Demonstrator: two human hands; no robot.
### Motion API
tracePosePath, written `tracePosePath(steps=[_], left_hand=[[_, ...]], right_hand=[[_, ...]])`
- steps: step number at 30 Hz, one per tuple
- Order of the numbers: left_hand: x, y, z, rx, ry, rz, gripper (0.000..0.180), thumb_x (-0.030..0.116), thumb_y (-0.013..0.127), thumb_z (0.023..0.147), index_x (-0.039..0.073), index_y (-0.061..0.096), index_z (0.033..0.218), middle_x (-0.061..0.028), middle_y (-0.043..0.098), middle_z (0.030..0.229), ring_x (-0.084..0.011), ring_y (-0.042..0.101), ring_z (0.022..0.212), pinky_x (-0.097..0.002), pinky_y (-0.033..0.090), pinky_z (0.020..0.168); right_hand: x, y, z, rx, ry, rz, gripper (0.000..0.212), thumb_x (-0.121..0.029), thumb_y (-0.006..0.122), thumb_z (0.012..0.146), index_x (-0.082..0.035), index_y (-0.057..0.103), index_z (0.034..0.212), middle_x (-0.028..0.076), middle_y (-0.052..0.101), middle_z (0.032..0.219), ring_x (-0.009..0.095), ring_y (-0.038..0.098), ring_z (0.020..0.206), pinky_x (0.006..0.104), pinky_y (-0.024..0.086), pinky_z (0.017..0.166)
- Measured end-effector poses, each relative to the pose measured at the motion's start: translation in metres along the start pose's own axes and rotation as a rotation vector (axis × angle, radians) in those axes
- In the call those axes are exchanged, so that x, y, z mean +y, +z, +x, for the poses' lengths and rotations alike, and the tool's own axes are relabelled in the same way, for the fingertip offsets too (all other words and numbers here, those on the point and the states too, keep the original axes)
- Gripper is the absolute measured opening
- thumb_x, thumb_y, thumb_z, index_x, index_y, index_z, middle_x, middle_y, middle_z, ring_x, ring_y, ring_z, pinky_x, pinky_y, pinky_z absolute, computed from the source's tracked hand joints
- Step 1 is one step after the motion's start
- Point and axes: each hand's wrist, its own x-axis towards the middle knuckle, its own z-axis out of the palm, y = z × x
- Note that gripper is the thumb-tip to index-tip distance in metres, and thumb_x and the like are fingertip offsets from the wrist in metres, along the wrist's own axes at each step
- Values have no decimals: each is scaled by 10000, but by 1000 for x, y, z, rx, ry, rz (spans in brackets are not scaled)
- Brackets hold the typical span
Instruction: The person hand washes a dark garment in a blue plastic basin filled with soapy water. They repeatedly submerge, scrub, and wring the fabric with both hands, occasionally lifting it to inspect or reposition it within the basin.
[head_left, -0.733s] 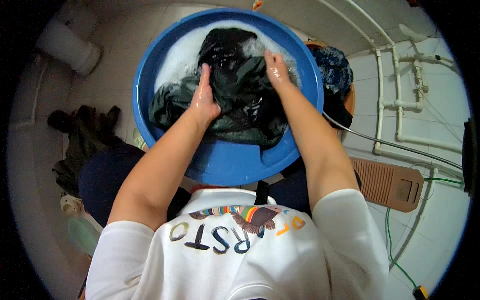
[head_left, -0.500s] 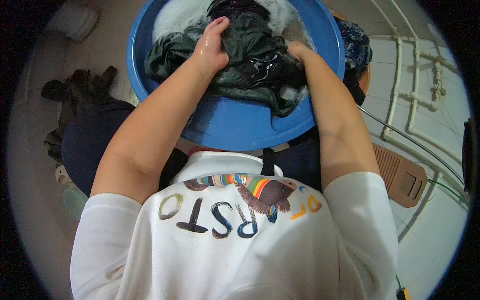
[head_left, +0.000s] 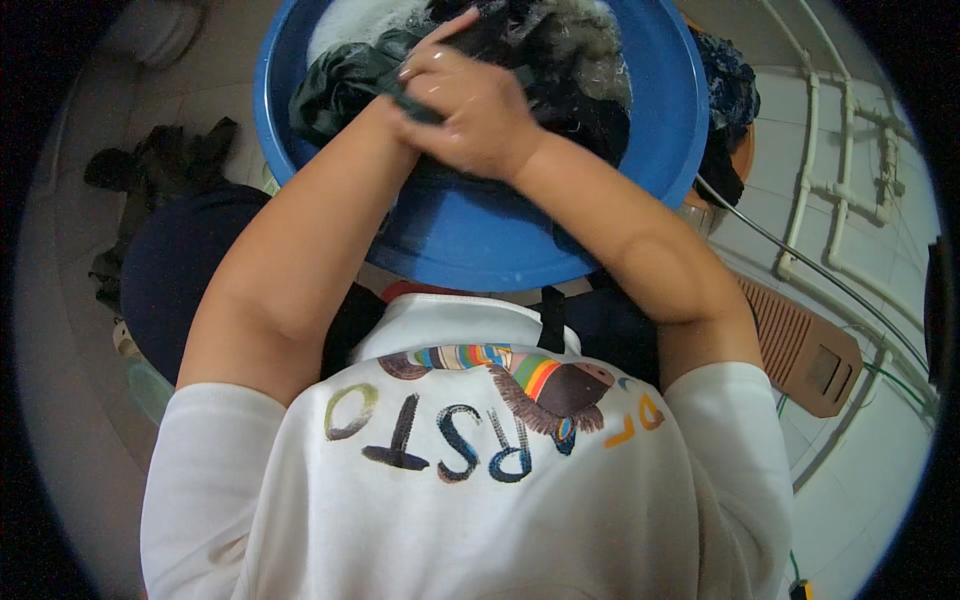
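A wet dark green garment (head_left: 345,85) lies bunched in a blue basin (head_left: 480,240) with dark cloth and sudsy water. Over it, my right hand (head_left: 475,110) is closed and somewhat blurred, crossing in front of my left. A narrow strip of the green cloth shows between its curled fingers and my left wrist. My left hand (head_left: 443,35) lies mostly hidden behind the right; one extended digit shows above it, and its other fingers cannot be seen. Black wet cloth (head_left: 575,115) spreads to the right of both hands, beside white foam (head_left: 350,25) at the far left.
Dark clothing (head_left: 175,175) lies on the floor at left. More patterned dark cloth (head_left: 725,85) hangs over an orange-brown tub (head_left: 743,155) behind the basin's right rim. A brown washboard (head_left: 805,345) leans at right near pale pipes (head_left: 840,190) and a hose (head_left: 790,250).
My right hand has come from the basin's right side over to my left hand, taking hold of the green garment. The basin has shifted slightly, and the garment has been drawn leftward.
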Motion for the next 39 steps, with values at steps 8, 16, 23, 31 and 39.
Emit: tracePosePath(steps=[8, 16, 23, 31, 39], left_hand=[[-19, -12, 13, 256, 96, -6, 277, 298, 468, 839, 77, 530, 994, -111, 560, 1001, -264, 534, 927, -401, 424, 852], [-21, -3, -2, 350, 129, -3, 326, 400, 480, 825, 84, 557, 814, -92, 580, 819, -244, 546, 719, -389, 453, 652], [-15, -20, 20, 135, 98, 103, 372, 300, 547, 815, 41, 493, 1078, -129, 550, 1050, -285, 522, 978, -453, 404, 872], [-5, -11, 7, 42, 29, -44, 402, 358, 463, 835, 26, 554, 1043, -139, 560, 1075, -306, 530, 989, -459, 384, 901], [-3, -6, 10, -40, -12, 14, 375, 381, 454, 835, 72, 567, 1015, -132, 558, 1058, -269, 515, 987, -413, 378, 899]], right_hand=[[61, 0, -23, 203, 512, -290, 280, -297, 568, 729, -47, 554, 604, 155, 554, 633, 323, 550, 578, 373, 450, 525], [46, 9, -17, 159, 271, -198, 241, -322, 596, 652, -90, 563, 597, 116, 562, 617, 316, 561, 579, 385, 467, 526], [161, -34, -59, 117, 1005, -220, 657, -506, 579, 712, 14, 466, 1098, 242, 531, 1050, 358, 523, 959, 403, 405, 824], [219, -31, -125, -345, 888, -752, 304, -342, 542, 746, -76, 622, 868, 186, 596, 908, 334, 576, 831, 399, 457, 711], [33, -28, -3, 22, 270, 65, 230, -231, 583, 717, -21, 601, 809, 144, 563, 915, 274, 561, 827, 338, 454, 721]])
